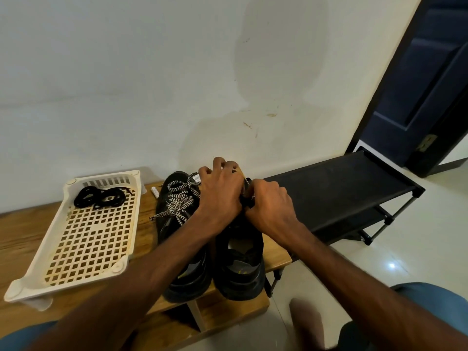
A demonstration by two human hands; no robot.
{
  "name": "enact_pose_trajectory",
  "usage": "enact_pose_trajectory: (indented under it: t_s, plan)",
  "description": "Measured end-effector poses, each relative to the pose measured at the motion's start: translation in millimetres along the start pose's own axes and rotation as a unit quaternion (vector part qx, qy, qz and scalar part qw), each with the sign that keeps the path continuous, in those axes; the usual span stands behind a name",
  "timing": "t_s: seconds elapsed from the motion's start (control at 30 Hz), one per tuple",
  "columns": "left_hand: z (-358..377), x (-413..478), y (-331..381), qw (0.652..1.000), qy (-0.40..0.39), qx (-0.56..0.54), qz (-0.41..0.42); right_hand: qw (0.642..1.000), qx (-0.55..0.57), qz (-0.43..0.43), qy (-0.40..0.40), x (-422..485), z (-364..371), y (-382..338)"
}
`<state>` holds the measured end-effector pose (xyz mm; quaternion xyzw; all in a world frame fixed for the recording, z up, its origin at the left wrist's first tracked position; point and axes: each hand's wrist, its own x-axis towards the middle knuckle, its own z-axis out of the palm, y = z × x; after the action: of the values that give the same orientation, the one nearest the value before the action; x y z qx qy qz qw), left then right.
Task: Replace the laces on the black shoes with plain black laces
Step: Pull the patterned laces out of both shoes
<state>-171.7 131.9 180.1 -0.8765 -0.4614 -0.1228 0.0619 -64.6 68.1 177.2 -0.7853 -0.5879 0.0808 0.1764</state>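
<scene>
Wooden worktop (15,239) fills the near left of my feed, with both bare forearms reaching across it from the near edge. Two black shoes stand side by side on it, heels toward me and toes toward the wall. The left shoe (192,282) is partly under the left forearm and carries black-and-white patterned laces (181,201), loosened and spilling over its upper. The right shoe (240,264) sits just beside it, near the worktop's right edge, its opening facing up. Left of the shoes lies a cream plastic tray (88,244) with a gridded floor, and the plain black laces (101,197) are bundled at its far end. Farther along the right shoe, the left hand (220,191) has its fingers curled over the front of the upper, gripping it. The right hand (269,201), touching the left, pinches a small black piece at the lacing; I cannot tell whether that is a lace. A small white tube (154,191) lies beyond the left shoe. To the right stands a black shoe rack (329,188), with a dark door (430,84) at the far right.
</scene>
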Motion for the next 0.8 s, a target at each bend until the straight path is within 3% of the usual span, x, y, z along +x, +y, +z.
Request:
enact_pose_trajectory:
  t_s: [0.23, 0.43, 0.53, 0.63, 0.7, 0.8]
  plan:
    - [8, 1, -1, 0.998, 0.013, 0.055, -0.012, 1.000, 0.010, 0.003, 0.001, 1, 0, 0]
    - [-7, 7, -16, 0.997, 0.031, -0.012, -0.063, 0.999, 0.029, 0.016, -0.005, 1, -3, 0]
    - [-33, 24, -53, 0.979, 0.128, -0.039, -0.154, 0.999, 0.030, 0.024, -0.001, 1, -4, 2]
    - [-61, 31, -99, 0.935, 0.248, -0.133, -0.215, 0.999, 0.034, 0.029, 0.004, 2, -5, 4]
    - [-64, 25, -104, 0.942, 0.215, -0.170, -0.194, 0.999, 0.035, 0.027, 0.003, 1, -5, 3]
    - [-44, 17, -77, 0.969, 0.083, -0.159, -0.167, 1.000, 0.021, 0.017, -0.007, 1, -4, -2]
